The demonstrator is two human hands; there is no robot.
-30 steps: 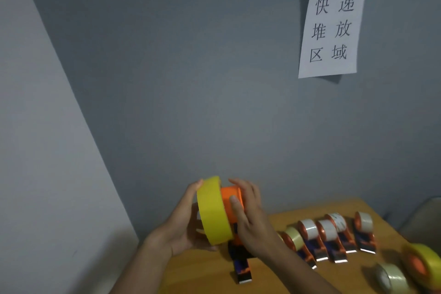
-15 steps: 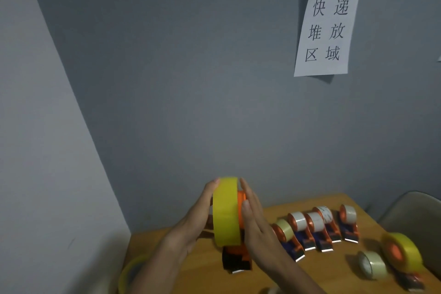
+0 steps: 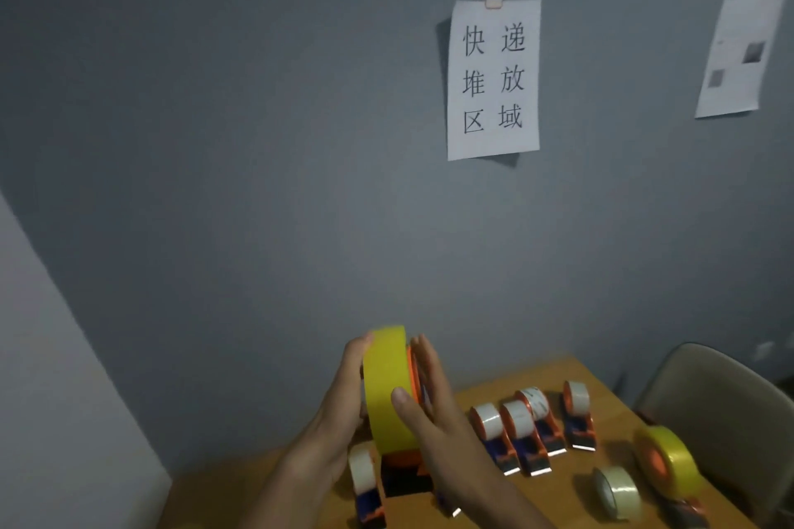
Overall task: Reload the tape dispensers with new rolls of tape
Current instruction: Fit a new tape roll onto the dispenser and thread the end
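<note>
Head view: you are pressing the yellow roll [image 3: 386, 391] onto the orange dispenser [image 3: 408, 462] between your flattened left hand [image 3: 339, 404] and right hand [image 3: 434, 404]. Several loaded dispensers [image 3: 532, 425] are lining the table [image 3: 571, 369]; one loose roll [image 3: 616, 492] is waiting.

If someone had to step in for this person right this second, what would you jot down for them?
Left hand: flat against the far side of the yellow roll. Right hand: thumb on the roll's face, fingers straight along the orange dispenser; together they press the roll onto it above the table.
Done, by the look of it: several small dispensers with pale rolls stand in a row, one more by the left wrist, and a yellow-loaded dispenser at the right.
Left: finish seating this roll; a loose pale roll still lies unloaded.
</note>
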